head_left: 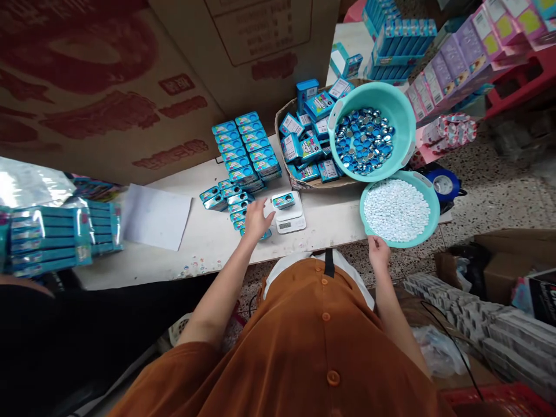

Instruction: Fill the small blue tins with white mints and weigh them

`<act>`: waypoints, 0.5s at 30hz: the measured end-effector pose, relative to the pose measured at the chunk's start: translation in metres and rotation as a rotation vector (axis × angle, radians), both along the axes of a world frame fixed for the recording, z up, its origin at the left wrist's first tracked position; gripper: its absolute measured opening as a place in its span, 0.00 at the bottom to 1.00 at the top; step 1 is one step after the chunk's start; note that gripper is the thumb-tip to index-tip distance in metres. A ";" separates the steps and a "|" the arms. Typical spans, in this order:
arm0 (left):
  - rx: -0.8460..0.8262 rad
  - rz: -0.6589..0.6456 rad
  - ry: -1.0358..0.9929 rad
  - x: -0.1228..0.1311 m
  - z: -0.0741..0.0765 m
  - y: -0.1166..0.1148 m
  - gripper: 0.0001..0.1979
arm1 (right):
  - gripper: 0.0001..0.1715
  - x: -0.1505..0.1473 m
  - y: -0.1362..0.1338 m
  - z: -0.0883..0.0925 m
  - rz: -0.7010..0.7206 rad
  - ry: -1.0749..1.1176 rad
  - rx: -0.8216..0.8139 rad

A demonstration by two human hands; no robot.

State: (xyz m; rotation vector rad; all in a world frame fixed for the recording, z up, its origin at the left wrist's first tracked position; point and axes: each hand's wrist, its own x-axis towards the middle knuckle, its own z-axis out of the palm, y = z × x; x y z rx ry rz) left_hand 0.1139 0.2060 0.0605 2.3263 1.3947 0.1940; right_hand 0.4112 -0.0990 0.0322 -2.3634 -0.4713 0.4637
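Observation:
My left hand (257, 220) hovers just left of a white digital scale (296, 224), fingers apart and holding nothing. On the scale's plate lies a small blue box (283, 201) with a dark round opening in its top. Beneath and beside this hand stand rows of similar open-holed boxes (237, 207). My right hand (379, 252) is closed at the near rim of a turquoise basin (434, 223), its fingers on the edge. White pellets (396, 209) fill that basin. The scale's display is too small to read.
Blue boxes (247, 145) stand in a block behind the scale. A carton (280, 124) holds loose boxes; a second turquoise basin (408, 124) with metallic-and-blue caps overlaps it. White paper (156, 217) and wrapped packs (50, 234) lie left. A large cardboard box (186, 75) stands behind.

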 end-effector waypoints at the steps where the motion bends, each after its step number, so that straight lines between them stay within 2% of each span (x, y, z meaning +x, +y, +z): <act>1: 0.054 -0.033 -0.007 0.008 0.000 0.001 0.29 | 0.28 0.000 0.000 0.000 0.000 -0.001 0.000; 3: 0.116 -0.114 -0.003 0.026 -0.004 0.000 0.34 | 0.29 0.000 0.001 0.000 0.001 0.005 -0.005; 5: 0.098 -0.203 0.046 0.041 -0.010 -0.002 0.35 | 0.29 -0.001 0.002 0.000 0.006 0.006 -0.012; 7: 0.040 -0.264 0.119 0.053 -0.017 -0.003 0.34 | 0.31 -0.002 0.003 0.000 0.016 0.000 -0.024; 10: -0.034 -0.274 0.187 0.059 -0.022 0.000 0.29 | 0.34 -0.004 0.006 0.002 0.011 0.011 -0.043; 12: -0.084 -0.256 0.180 0.053 -0.016 0.002 0.25 | 0.35 -0.005 0.009 0.003 0.016 0.026 -0.055; 15: -0.125 -0.192 0.073 0.024 0.006 0.000 0.22 | 0.37 -0.004 0.014 0.004 0.045 0.037 -0.073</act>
